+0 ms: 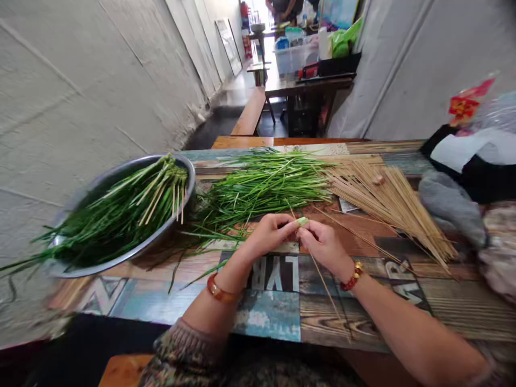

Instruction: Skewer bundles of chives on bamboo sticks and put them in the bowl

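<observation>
My left hand (271, 234) is closed near the table's middle, pinching a small pale-green fold of chives (301, 220). Against it, my right hand (325, 246) is closed too, its fingertips at the chives and a thin bamboo skewer (324, 282). That skewer runs slantwise under my hands, its lower end pointing toward me. The exact grip of the fingertips is partly hidden. Just beyond my hands lies a heap of loose chives (266, 183). On the right, many bamboo skewers (387, 209) are fanned out over the tabletop.
A metal basin (133, 264) on the left holds chives bundled on skewers (161, 185). At the right edge are a grey cloth-like bundle (445, 207) and a black container (494, 174). Beyond the patterned table (266, 314) stand a bench (250, 113) and another table; a person is far back.
</observation>
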The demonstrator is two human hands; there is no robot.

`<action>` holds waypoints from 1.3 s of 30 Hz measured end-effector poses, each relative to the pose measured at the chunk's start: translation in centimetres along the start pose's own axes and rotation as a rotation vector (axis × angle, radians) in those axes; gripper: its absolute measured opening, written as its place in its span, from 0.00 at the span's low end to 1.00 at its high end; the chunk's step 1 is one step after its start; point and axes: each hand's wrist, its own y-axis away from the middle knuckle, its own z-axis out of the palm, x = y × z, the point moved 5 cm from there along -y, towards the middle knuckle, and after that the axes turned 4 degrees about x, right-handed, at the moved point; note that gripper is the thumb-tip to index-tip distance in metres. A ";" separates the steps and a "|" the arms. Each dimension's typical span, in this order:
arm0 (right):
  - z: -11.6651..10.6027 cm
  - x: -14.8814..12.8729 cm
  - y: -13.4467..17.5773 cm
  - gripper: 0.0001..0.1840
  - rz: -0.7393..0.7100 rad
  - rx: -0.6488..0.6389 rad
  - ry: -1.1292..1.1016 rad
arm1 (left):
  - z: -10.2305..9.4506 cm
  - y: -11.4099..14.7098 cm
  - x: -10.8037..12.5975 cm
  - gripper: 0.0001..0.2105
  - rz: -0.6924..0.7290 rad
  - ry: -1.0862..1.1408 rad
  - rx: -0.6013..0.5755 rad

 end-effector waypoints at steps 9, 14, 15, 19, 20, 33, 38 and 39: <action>0.7 -0.7 -0.3 0.13 -0.085 -0.181 0.052 | -4.7 0.0 -0.8 0.13 0.049 0.026 0.547; 0.8 -0.1 -0.7 0.12 -0.003 -0.209 -0.077 | -5.5 -0.5 0.0 0.12 0.130 -0.122 0.563; 0.9 0.0 -0.8 0.12 0.007 -0.216 -0.102 | -5.7 -0.8 0.8 0.12 0.166 -0.194 0.570; 1.2 0.0 -0.9 0.12 -0.009 -0.248 -0.136 | -6.0 -2.9 4.4 0.11 0.343 -0.691 0.578; 1.2 0.0 -0.9 0.11 -0.018 -0.263 -0.133 | -6.0 -3.7 4.9 0.11 0.352 -0.827 0.570; 1.2 -0.8 -0.8 0.09 -0.083 -0.327 -0.121 | -6.8 -5.2 1.9 0.07 0.268 -1.156 0.408; 1.1 -0.9 -0.5 0.09 -0.107 -0.363 -0.102 | -5.6 -1.1 0.5 0.07 0.321 -1.240 0.339; 1.1 -0.8 -0.5 0.09 -0.108 -0.371 -0.100 | -5.3 -0.6 0.2 0.08 0.322 -1.255 0.328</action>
